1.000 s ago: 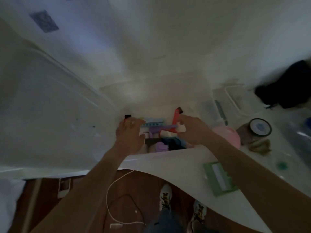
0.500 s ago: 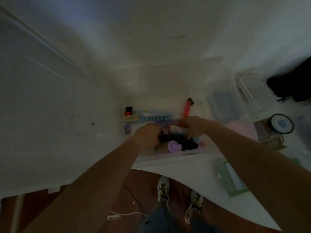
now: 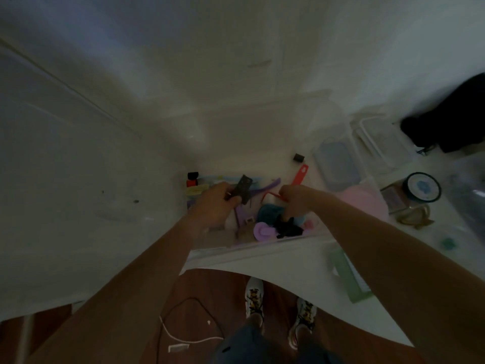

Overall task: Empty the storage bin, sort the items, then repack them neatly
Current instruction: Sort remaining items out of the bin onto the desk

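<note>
Roughly mid-emptying, by my read. The storage bin (image 3: 210,252), a clear low tub, sat at the near edge of the white surface (image 3: 275,261), centre of frame, w/ plenty left in it: a teal round thing (image 3: 267,212), a lilac disc (image 3: 263,231), a black tangled item (image 3: 288,229), purple bits at its left side. Left hand (image 3: 217,206) was over the bin's left part, fingers curled round a small dark flat item (image 3: 242,189), lifted clear of the rest. Right hand (image 3: 295,199) was over the bin's middle, fingers bent down into the pile by the teal thing and a thin red loop (image 3: 271,194); couldn't tell what, if anything, they gripped.

Some items already lay out on the surface just above the bin in frame: a red comb-like piece (image 3: 300,174), a small black clip (image 3: 298,157), a red-and-black small item (image 3: 192,179), light blue and yellow strips (image 3: 207,183). That looked like early sorting, approx. a row. Left to do, I'd judge: rest of the emptying, grouping, then all repacking.
</note>
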Action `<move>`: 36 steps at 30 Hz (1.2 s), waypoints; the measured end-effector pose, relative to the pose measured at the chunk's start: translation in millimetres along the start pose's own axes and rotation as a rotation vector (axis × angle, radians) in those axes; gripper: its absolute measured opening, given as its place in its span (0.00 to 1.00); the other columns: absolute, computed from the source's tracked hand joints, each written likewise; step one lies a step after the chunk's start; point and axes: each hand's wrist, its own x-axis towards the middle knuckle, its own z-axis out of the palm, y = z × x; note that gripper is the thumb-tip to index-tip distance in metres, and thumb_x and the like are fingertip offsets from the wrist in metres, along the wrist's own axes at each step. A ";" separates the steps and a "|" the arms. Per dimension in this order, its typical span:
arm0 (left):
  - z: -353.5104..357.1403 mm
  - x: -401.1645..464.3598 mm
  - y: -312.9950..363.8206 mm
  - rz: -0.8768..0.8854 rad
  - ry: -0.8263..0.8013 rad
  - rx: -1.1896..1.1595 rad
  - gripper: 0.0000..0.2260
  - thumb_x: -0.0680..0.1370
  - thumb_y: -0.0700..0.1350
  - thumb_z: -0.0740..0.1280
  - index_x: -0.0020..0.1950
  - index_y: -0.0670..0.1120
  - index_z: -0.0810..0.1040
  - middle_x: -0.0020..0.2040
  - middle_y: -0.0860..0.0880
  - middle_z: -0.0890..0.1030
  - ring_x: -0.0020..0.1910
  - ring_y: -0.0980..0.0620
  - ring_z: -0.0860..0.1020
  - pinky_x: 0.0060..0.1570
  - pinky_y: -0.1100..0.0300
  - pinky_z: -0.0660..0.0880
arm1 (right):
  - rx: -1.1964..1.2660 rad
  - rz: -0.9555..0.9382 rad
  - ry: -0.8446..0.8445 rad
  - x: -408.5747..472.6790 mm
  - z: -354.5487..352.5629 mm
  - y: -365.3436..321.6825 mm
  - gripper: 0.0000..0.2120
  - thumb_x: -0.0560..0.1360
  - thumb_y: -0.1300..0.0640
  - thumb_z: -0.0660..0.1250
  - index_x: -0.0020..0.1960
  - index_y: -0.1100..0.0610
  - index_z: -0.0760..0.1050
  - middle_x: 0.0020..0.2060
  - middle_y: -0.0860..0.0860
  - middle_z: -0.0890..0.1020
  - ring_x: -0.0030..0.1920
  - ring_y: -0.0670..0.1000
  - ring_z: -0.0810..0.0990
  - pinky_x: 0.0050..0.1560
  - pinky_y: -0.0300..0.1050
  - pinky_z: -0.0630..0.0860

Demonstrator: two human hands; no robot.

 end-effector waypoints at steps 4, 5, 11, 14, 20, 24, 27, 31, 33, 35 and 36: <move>-5.9 -13.1 17.3 -0.073 0.021 -0.325 0.06 0.81 0.42 0.64 0.57 0.43 0.77 0.50 0.38 0.82 0.44 0.42 0.81 0.50 0.46 0.79 | 0.120 0.044 -0.074 -3.3 -0.2 -0.7 0.25 0.66 0.45 0.75 0.55 0.58 0.73 0.52 0.55 0.80 0.43 0.52 0.79 0.36 0.41 0.74; -6.7 -17.3 22.3 -0.104 0.033 -0.408 0.07 0.82 0.41 0.63 0.58 0.40 0.76 0.50 0.37 0.81 0.41 0.43 0.80 0.46 0.48 0.80 | 0.145 0.043 -0.087 -5.5 -0.9 -0.7 0.27 0.67 0.46 0.75 0.60 0.59 0.72 0.53 0.54 0.79 0.43 0.51 0.79 0.34 0.40 0.73; -4.1 -36.5 37.1 -0.207 0.066 -0.608 0.06 0.82 0.38 0.61 0.57 0.40 0.74 0.43 0.43 0.80 0.36 0.49 0.79 0.34 0.61 0.78 | 0.320 0.037 -0.098 -14.9 -2.5 1.4 0.32 0.71 0.49 0.73 0.71 0.54 0.65 0.50 0.53 0.75 0.41 0.50 0.76 0.34 0.41 0.72; 0.1 -40.3 34.1 -0.250 0.121 -0.596 0.10 0.82 0.42 0.61 0.59 0.38 0.74 0.48 0.39 0.82 0.38 0.46 0.80 0.40 0.55 0.78 | 0.336 0.013 -0.048 -13.3 -3.3 6.7 0.29 0.70 0.48 0.73 0.68 0.54 0.68 0.52 0.52 0.75 0.49 0.52 0.76 0.38 0.43 0.75; -0.1 -56.3 43.7 -0.237 0.212 -0.649 0.10 0.83 0.43 0.60 0.59 0.39 0.75 0.44 0.43 0.82 0.37 0.48 0.80 0.44 0.52 0.79 | 0.512 -0.054 0.135 -16.4 -11.2 18.0 0.26 0.64 0.52 0.77 0.58 0.51 0.71 0.53 0.56 0.77 0.45 0.52 0.79 0.41 0.46 0.79; -4.0 -68.3 60.5 -0.195 0.262 -0.709 0.08 0.82 0.42 0.60 0.56 0.40 0.75 0.43 0.44 0.82 0.37 0.48 0.79 0.49 0.47 0.80 | 0.666 -0.102 0.260 -33.0 -27.9 19.2 0.25 0.66 0.53 0.76 0.58 0.49 0.69 0.50 0.57 0.78 0.41 0.54 0.79 0.39 0.49 0.79; -7.2 -79.8 77.8 -0.159 0.294 -0.713 0.09 0.82 0.42 0.61 0.58 0.39 0.76 0.43 0.46 0.82 0.41 0.47 0.81 0.51 0.47 0.80 | 0.909 -0.116 0.351 -58.1 -40.8 23.0 0.24 0.68 0.56 0.76 0.59 0.48 0.69 0.48 0.54 0.77 0.40 0.54 0.80 0.36 0.47 0.79; -9.5 -94.6 98.8 -0.119 0.312 -0.714 0.10 0.81 0.43 0.62 0.58 0.41 0.77 0.44 0.45 0.84 0.41 0.46 0.82 0.53 0.44 0.79 | 1.232 -0.196 0.413 -108.3 -50.3 31.4 0.21 0.70 0.61 0.72 0.59 0.47 0.70 0.50 0.56 0.79 0.39 0.53 0.81 0.37 0.45 0.78; -8.8 -100.8 111.9 -0.104 0.308 -0.722 0.09 0.81 0.44 0.62 0.58 0.41 0.77 0.44 0.45 0.84 0.43 0.45 0.83 0.52 0.46 0.80 | 1.356 -0.263 0.439 -136.2 -50.8 39.3 0.21 0.71 0.64 0.71 0.59 0.47 0.71 0.53 0.58 0.79 0.43 0.55 0.82 0.42 0.49 0.80; -6.4 -107.2 130.5 -0.073 0.298 -0.749 0.09 0.82 0.42 0.62 0.58 0.40 0.77 0.43 0.44 0.84 0.41 0.45 0.82 0.44 0.54 0.81 | 1.497 -0.342 0.452 -164.5 -50.3 51.6 0.22 0.70 0.64 0.70 0.59 0.47 0.72 0.55 0.58 0.79 0.45 0.56 0.82 0.43 0.50 0.80; -4.5 -110.6 141.5 -0.047 0.289 -0.764 0.09 0.82 0.41 0.62 0.58 0.39 0.77 0.42 0.44 0.83 0.39 0.46 0.81 0.38 0.59 0.80 | 1.596 -0.393 0.447 -176.6 -48.7 60.4 0.22 0.70 0.65 0.69 0.59 0.48 0.72 0.54 0.58 0.80 0.45 0.57 0.82 0.43 0.51 0.79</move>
